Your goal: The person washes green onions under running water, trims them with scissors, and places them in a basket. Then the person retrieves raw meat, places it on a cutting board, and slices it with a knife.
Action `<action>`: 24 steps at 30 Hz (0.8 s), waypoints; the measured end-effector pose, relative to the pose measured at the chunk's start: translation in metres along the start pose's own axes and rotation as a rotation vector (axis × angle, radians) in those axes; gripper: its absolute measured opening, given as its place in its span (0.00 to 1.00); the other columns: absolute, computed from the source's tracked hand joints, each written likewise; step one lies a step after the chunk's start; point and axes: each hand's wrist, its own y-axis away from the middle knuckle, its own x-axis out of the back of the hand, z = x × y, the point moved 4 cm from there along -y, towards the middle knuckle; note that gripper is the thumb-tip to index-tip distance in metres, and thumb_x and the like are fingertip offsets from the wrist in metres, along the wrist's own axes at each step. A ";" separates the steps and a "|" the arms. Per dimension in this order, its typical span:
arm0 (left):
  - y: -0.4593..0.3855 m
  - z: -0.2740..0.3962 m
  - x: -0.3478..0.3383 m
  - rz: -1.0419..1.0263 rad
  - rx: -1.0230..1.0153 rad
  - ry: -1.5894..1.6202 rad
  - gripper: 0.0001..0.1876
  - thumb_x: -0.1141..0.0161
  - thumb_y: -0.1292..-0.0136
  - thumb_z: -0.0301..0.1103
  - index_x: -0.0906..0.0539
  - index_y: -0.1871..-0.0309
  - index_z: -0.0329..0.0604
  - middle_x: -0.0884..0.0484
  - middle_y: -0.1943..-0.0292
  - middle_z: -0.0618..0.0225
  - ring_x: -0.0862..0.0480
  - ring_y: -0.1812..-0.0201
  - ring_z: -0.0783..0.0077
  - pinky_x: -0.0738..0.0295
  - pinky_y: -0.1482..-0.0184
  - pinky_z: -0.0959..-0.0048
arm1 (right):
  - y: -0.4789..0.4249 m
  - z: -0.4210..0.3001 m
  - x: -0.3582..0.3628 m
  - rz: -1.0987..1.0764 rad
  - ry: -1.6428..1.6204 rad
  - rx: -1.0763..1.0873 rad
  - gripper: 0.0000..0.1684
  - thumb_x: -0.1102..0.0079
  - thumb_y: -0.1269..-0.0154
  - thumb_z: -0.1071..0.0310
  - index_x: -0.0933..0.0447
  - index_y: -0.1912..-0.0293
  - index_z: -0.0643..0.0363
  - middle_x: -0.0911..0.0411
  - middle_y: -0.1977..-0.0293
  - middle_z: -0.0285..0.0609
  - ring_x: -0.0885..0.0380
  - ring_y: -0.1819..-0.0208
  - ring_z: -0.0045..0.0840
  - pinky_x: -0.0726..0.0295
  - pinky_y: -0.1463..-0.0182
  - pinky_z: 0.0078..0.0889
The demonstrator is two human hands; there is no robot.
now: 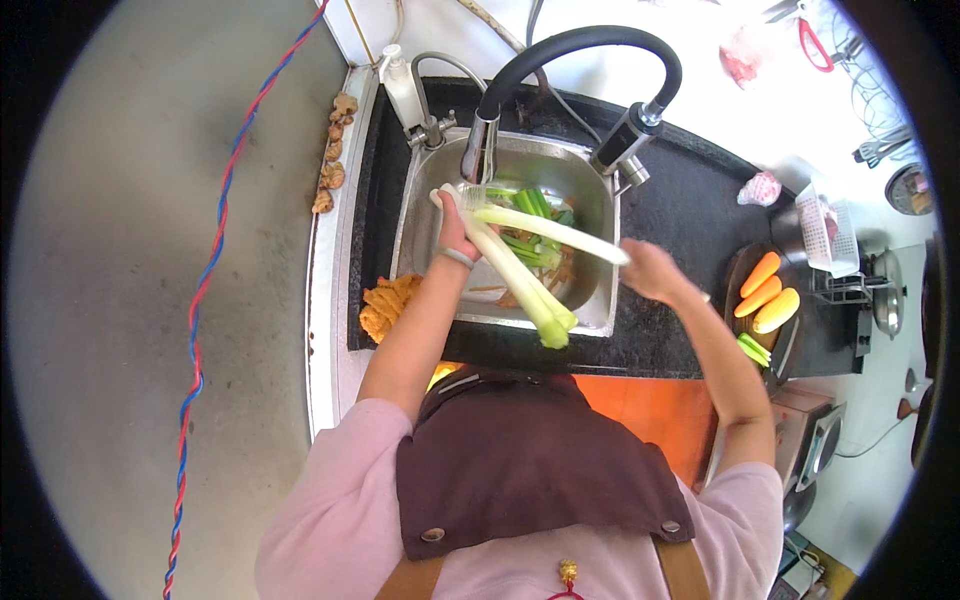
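Note:
Over the sink, my left hand (pixel 457 229) grips long white and pale-green vegetable stalks (pixel 517 277), leek-like in look, near their upper ends. Water runs onto them from the spout (pixel 480 154) just above. One white stalk (pixel 559 232) splays out to the right, its tip meeting my right hand (pixel 651 270) at the sink's right rim. That hand is curled and blurred; whether its fingers hold the tip is unclear. Cut green leaves (pixel 536 251) and brownish scraps (pixel 559 281) lie in the steel sink (pixel 439 255) below.
An orange cloth (pixel 388 306) lies at the sink's left front corner, a pump bottle (pixel 403 86) behind. To the right, a dark board (pixel 739 289) bears carrots (pixel 761 274), corn (pixel 776 310) and green pieces (pixel 753 349). Beyond stands a white basket (pixel 825 229). Ginger-like roots (pixel 331 176) line the left ledge.

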 end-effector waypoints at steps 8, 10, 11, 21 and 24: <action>-0.023 -0.036 0.021 0.086 0.428 0.233 0.28 0.47 0.39 0.55 0.35 0.67 0.30 0.28 0.57 0.42 0.24 0.54 0.47 0.20 0.57 0.55 | -0.006 0.006 0.033 0.333 -0.375 0.488 0.10 0.48 0.50 0.81 0.28 0.70 0.54 0.31 0.49 0.40 0.37 0.43 0.34 0.42 0.39 0.41; -0.013 -0.041 0.013 0.021 0.487 0.210 0.29 0.45 0.41 0.56 0.34 0.66 0.29 0.29 0.58 0.42 0.25 0.52 0.45 0.23 0.53 0.49 | -0.017 -0.050 0.023 0.246 -0.429 0.550 0.15 0.48 0.48 0.83 0.24 0.65 0.51 0.38 0.41 0.46 0.45 0.35 0.38 0.43 0.35 0.41; -0.007 -0.044 0.005 0.069 0.456 0.147 0.29 0.44 0.42 0.55 0.34 0.65 0.31 0.29 0.58 0.44 0.25 0.52 0.47 0.23 0.53 0.50 | -0.029 -0.057 0.006 0.195 -0.522 0.606 0.16 0.47 0.47 0.82 0.23 0.63 0.49 0.39 0.39 0.45 0.46 0.34 0.39 0.44 0.34 0.43; -0.022 0.004 0.007 -0.014 0.007 -0.079 0.04 0.46 0.41 0.29 0.27 0.67 0.40 0.26 0.73 0.63 0.24 0.71 0.66 0.25 0.65 0.70 | -0.104 -0.073 -0.101 -0.310 -1.287 0.026 0.36 0.42 0.44 0.65 0.42 0.36 0.50 0.42 0.39 0.49 0.35 0.41 0.37 0.32 0.44 0.34; -0.015 -0.004 0.007 0.012 -0.099 -0.071 0.05 0.46 0.41 0.30 0.26 0.68 0.39 0.25 0.75 0.62 0.24 0.73 0.62 0.25 0.67 0.69 | -0.064 -0.098 -0.099 -0.781 -1.239 -0.116 0.40 0.39 0.47 0.59 0.45 0.38 0.58 0.29 0.52 0.48 0.24 0.59 0.31 0.23 0.55 0.34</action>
